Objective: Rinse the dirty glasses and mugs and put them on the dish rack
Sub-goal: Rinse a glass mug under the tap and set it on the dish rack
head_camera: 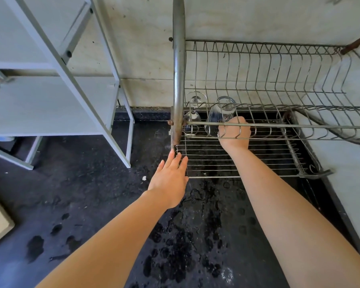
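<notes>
Standing at a black counter, wet with dark drops and puddles, in front of a two-tier wire dish rack. Reaching with the right hand under the front bar of the upper tier and over the lower shelf, fingers curled round the lower part of a clear glass: a firm grasp, thumb side against the glass wall. This glass upside down, mouth toward the wires of the lower shelf, near the back left corner, partly hidden behind the bar. Just beside it on the left, a wine glass, also upside down, foot upward, close to the rusty upright post of the rack; touching the held glass or not, cannot tell. For the left hand, a released state: holding nothing, fingers straight and together, palm down, fingertips touching the front left corner of the lower shelf, near the foot of the post. Upper tier with rows of plate slots. To the left of the rack, a white shelf unit standing on the counter, well apart from both hands. Behind all, a pale stained wall.
</notes>
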Action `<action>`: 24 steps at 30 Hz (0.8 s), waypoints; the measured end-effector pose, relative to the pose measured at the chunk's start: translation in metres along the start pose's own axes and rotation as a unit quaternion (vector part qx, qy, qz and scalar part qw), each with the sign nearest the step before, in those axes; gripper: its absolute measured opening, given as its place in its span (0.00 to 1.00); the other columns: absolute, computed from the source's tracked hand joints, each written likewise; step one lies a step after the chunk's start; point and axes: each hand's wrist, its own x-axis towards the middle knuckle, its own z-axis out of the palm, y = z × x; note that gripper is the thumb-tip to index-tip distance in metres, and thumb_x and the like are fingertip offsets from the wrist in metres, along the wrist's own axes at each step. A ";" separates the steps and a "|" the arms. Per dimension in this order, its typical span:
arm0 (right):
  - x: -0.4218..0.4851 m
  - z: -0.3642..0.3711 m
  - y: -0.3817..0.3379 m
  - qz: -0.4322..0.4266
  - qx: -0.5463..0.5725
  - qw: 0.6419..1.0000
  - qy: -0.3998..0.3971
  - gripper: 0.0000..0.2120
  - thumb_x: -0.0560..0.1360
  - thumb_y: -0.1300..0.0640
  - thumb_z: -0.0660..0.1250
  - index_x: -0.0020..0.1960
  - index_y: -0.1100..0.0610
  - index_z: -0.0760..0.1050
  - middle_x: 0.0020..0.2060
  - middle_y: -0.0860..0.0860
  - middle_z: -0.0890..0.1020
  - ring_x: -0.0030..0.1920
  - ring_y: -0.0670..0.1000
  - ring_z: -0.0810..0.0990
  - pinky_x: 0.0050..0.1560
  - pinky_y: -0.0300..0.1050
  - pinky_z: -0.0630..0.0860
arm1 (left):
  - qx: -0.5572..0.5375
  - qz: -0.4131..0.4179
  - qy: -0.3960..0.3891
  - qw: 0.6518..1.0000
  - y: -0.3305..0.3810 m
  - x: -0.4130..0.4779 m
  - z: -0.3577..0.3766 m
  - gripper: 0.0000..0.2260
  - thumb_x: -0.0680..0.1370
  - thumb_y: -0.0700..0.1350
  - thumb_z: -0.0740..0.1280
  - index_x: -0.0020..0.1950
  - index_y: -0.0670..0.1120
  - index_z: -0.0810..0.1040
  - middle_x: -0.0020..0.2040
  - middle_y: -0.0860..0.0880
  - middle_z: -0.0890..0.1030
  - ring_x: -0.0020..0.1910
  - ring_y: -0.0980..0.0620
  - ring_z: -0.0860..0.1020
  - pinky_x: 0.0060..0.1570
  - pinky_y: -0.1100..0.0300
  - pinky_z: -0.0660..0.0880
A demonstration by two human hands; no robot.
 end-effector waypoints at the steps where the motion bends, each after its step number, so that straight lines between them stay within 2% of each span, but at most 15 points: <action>1: 0.000 0.002 0.000 -0.005 -0.005 1.000 0.002 0.09 0.76 0.59 0.64 0.47 0.66 0.77 0.43 0.60 0.80 0.45 0.58 0.79 0.38 0.44 0.68 | 0.000 0.000 -0.001 1.000 0.000 0.000 0.000 0.26 0.84 0.49 0.50 0.79 0.45 0.43 0.79 0.47 0.44 0.77 0.47 0.36 0.75 0.51 0.44; 5: -0.003 0.005 -0.001 0.001 0.022 1.000 0.021 0.15 0.76 0.52 0.65 0.47 0.65 0.79 0.43 0.59 0.81 0.45 0.60 0.80 0.39 0.43 0.68 | -0.001 0.002 -0.001 1.000 0.000 0.000 0.000 0.26 0.84 0.49 0.50 0.79 0.45 0.43 0.79 0.47 0.44 0.77 0.47 0.37 0.75 0.50 0.44; 9: -0.005 0.002 0.001 0.020 0.020 1.000 -0.002 0.17 0.77 0.48 0.65 0.52 0.64 0.78 0.51 0.58 0.80 0.52 0.59 0.78 0.44 0.44 0.70 | -0.006 0.002 0.000 1.000 -0.001 0.000 0.000 0.26 0.84 0.48 0.51 0.79 0.46 0.43 0.79 0.47 0.44 0.77 0.47 0.36 0.75 0.49 0.45; 10: -0.007 0.000 0.002 0.019 0.016 1.000 -0.013 0.17 0.77 0.47 0.65 0.50 0.63 0.78 0.51 0.58 0.79 0.52 0.59 0.78 0.44 0.45 0.70 | -0.010 0.003 0.001 1.000 -0.001 -0.001 0.001 0.26 0.84 0.48 0.51 0.79 0.46 0.44 0.79 0.47 0.43 0.77 0.47 0.36 0.75 0.48 0.45; 12: -0.012 -0.007 0.004 0.014 0.000 1.000 -0.025 0.16 0.76 0.47 0.65 0.39 0.60 0.76 0.43 0.56 0.79 0.47 0.58 0.78 0.41 0.45 0.69 | -0.024 0.003 0.004 1.000 -0.001 -0.002 0.001 0.26 0.83 0.47 0.52 0.79 0.47 0.45 0.79 0.48 0.43 0.77 0.47 0.36 0.75 0.47 0.46; 13: -0.016 -0.010 0.004 0.018 0.006 1.000 -0.022 0.16 0.76 0.47 0.66 0.37 0.58 0.74 0.39 0.55 0.78 0.44 0.57 0.77 0.40 0.44 0.67 | -0.031 0.002 0.007 0.999 -0.001 -0.003 0.002 0.26 0.83 0.47 0.53 0.79 0.47 0.46 0.79 0.48 0.42 0.77 0.47 0.36 0.75 0.46 0.46; 16: -0.032 -0.017 0.006 0.048 0.080 0.996 0.005 0.13 0.75 0.49 0.68 0.48 0.60 0.76 0.42 0.52 0.78 0.43 0.53 0.75 0.41 0.42 0.68 | -0.052 0.009 0.024 0.998 -0.002 -0.004 0.005 0.26 0.83 0.47 0.54 0.79 0.47 0.48 0.79 0.48 0.44 0.77 0.46 0.38 0.75 0.46 0.48; 20: -0.072 -0.018 0.004 -0.030 0.090 0.995 -0.015 0.08 0.77 0.54 0.65 0.48 0.59 0.78 0.40 0.49 0.79 0.43 0.49 0.77 0.44 0.39 0.67 | -0.126 0.027 0.079 0.988 -0.006 -0.015 0.005 0.25 0.83 0.48 0.54 0.78 0.48 0.51 0.79 0.48 0.49 0.78 0.47 0.45 0.75 0.49 0.52; 24: -0.125 -0.010 -0.013 -0.080 0.138 0.986 -0.039 0.07 0.77 0.56 0.65 0.49 0.59 0.78 0.41 0.48 0.80 0.42 0.46 0.76 0.44 0.37 0.70 | -0.185 -0.015 0.135 0.973 -0.028 -0.049 0.002 0.22 0.83 0.49 0.53 0.77 0.48 0.56 0.79 0.48 0.55 0.78 0.49 0.50 0.75 0.50 0.55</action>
